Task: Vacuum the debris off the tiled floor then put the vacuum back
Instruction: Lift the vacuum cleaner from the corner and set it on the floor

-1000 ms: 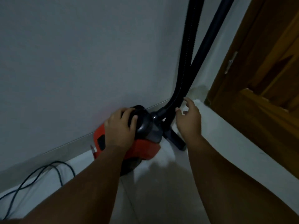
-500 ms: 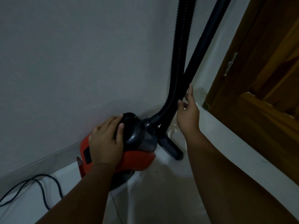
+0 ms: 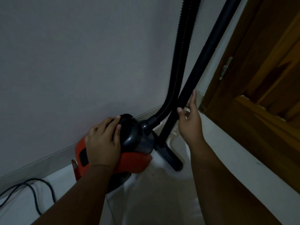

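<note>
One red vacuum (image 3: 134,161) stands on the tiled floor (image 3: 154,200) against the wall (image 3: 81,62). The left hand (image 3: 102,143) grasps its dark top. The right hand (image 3: 190,124) is released, its straight fingers touching the one rigid tube (image 3: 203,62), beside the one ribbed hose (image 3: 180,62). One cable (image 3: 34,192) lies at the left.

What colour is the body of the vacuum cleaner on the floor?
The vacuum body is orange-red, with a dark grey top; head view.
</note>
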